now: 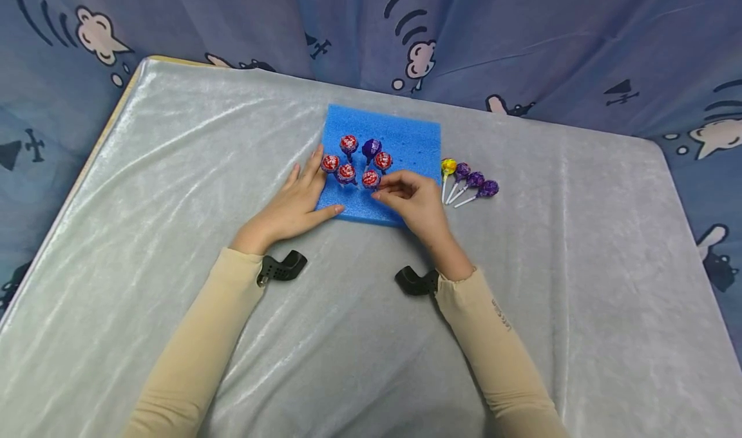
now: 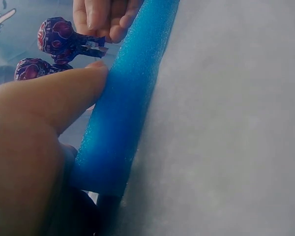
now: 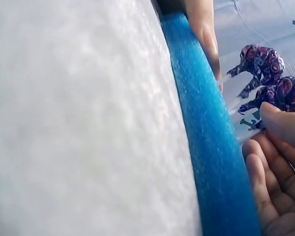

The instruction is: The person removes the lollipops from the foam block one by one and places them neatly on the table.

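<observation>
A blue foam block [image 1: 414,142] lies on the table, with several red-wrapped lollipops and one purple lollipop [image 1: 371,147] standing upright in its left half. My right hand [image 1: 418,201] pinches the front right red lollipop [image 1: 371,179] between thumb and fingers; in the right wrist view the thumb touches a wrapped head [image 3: 285,93]. The left hand [image 1: 295,199] lies along the block's left edge with straight fingers, its thumb on the front edge. In the left wrist view that thumb [image 2: 83,88] rests against the foam [image 2: 118,108]. The lower stick of the pinched lollipop is hard to make out.
Right of the block, a yellow lollipop [image 1: 449,166] and several purple lollipops [image 1: 489,189] lie on the grey cloth [image 1: 608,264]. Small holes show in the foam's top. A patterned blue curtain [image 1: 359,32] hangs behind the table.
</observation>
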Motion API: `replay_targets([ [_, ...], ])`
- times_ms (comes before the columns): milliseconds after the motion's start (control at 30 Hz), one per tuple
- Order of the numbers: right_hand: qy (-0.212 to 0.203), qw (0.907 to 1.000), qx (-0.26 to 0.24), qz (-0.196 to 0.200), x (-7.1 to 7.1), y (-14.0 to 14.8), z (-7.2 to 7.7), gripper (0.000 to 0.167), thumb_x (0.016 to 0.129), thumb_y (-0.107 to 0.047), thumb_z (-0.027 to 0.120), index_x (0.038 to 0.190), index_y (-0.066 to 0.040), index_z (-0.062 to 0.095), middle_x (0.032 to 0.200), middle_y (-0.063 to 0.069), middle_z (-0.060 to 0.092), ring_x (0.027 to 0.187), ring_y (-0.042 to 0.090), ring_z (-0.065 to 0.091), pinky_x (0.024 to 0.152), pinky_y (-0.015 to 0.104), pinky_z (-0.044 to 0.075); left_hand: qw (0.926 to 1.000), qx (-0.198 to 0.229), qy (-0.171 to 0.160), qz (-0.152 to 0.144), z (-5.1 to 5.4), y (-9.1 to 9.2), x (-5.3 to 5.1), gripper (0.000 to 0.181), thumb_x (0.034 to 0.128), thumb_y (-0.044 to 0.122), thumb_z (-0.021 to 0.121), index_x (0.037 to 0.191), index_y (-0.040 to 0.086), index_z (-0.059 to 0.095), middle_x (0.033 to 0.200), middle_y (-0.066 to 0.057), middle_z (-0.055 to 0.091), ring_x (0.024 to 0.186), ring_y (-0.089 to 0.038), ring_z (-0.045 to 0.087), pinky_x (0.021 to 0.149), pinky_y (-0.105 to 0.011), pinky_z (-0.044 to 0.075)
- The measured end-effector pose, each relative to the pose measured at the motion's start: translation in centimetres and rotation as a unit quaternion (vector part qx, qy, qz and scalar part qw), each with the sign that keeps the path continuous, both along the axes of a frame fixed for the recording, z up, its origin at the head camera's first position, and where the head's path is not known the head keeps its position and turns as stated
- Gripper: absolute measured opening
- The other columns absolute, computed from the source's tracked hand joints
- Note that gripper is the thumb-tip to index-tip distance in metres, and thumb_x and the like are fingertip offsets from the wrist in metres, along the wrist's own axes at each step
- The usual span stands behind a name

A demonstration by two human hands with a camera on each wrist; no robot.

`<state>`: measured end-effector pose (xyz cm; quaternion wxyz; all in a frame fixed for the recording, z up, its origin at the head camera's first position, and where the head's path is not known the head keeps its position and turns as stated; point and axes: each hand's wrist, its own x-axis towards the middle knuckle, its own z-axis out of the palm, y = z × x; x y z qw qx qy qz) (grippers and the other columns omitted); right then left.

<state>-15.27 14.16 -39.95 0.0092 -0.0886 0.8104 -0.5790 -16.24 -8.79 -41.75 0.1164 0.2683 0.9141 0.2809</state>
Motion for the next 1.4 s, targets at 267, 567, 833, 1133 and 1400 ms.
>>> replay_targets([
  [267, 0.032, 0.999, 0.016, -0.028, 0.0, -0.3, -0.3, 0.013, 0.077, 0.004, 0.074, 0.088, 0.01, 0.069, 0.085, 0.021, 0.068, 0.067, -0.001, 0.061, 0.065, 0.018, 0.052, 1.0, 0.006, -0.001, 0.002, 0.0, 0.0, -0.1, 0.082, 0.0965, 0.042, 0.049, 0.149, -0.004, 0.006, 0.155, -0.014, -0.019, 0.142, -0.024, -0.013, 0.113, -0.042, -0.009],
  [567, 0.032, 0.9977, -0.026, -0.053, -0.2, -0.4, -0.8, 0.011, 0.079, 0.006, 0.071, 0.087, 0.012, 0.068, 0.085, 0.023, 0.067, 0.068, 0.002, 0.061, 0.066, 0.017, 0.05, 1.0, 0.006, -0.001, 0.001, 0.0, -0.1, 0.0, 0.082, 0.0963, 0.042, 0.049, 0.148, -0.004, 0.006, 0.155, -0.014, -0.02, 0.142, -0.023, -0.014, 0.113, -0.042, -0.01],
  [833, 0.049, 0.9932, -0.087, -0.06, -0.3, -0.2, -1.1, 0.011, 0.081, 0.008, 0.068, 0.089, 0.016, 0.065, 0.083, 0.017, 0.067, 0.07, 0.006, 0.061, 0.066, 0.019, 0.05, 0.9999, 0.009, 0.004, -0.003, 0.1, -0.1, 0.1, 0.082, 0.0963, 0.041, 0.05, 0.148, -0.006, 0.008, 0.155, -0.016, -0.019, 0.142, -0.025, -0.013, 0.113, -0.043, -0.009],
  [1133, 0.032, 0.9743, -0.211, -0.071, -0.1, 0.3, -1.1, 0.012, 0.085, 0.016, 0.058, 0.083, 0.006, 0.063, 0.08, -0.001, 0.067, 0.073, 0.01, 0.065, 0.07, 0.025, 0.054, 1.0, 0.006, 0.001, -0.002, 0.0, -0.1, 0.1, 0.081, 0.0967, 0.041, 0.049, 0.148, -0.005, 0.006, 0.154, -0.016, -0.019, 0.142, -0.026, -0.013, 0.113, -0.042, -0.009],
  [1400, 0.007, 0.9577, -0.274, -0.089, 0.4, 2.4, -0.2, 0.028, 0.087, 0.015, 0.055, 0.082, -0.009, 0.068, 0.079, 0.003, 0.07, 0.069, 0.012, 0.066, 0.067, 0.023, 0.054, 1.0, 0.006, 0.001, -0.005, 0.1, -0.1, 0.1, 0.082, 0.097, 0.042, 0.047, 0.148, -0.005, 0.005, 0.154, -0.015, -0.021, 0.142, -0.026, -0.013, 0.113, -0.042, -0.01],
])
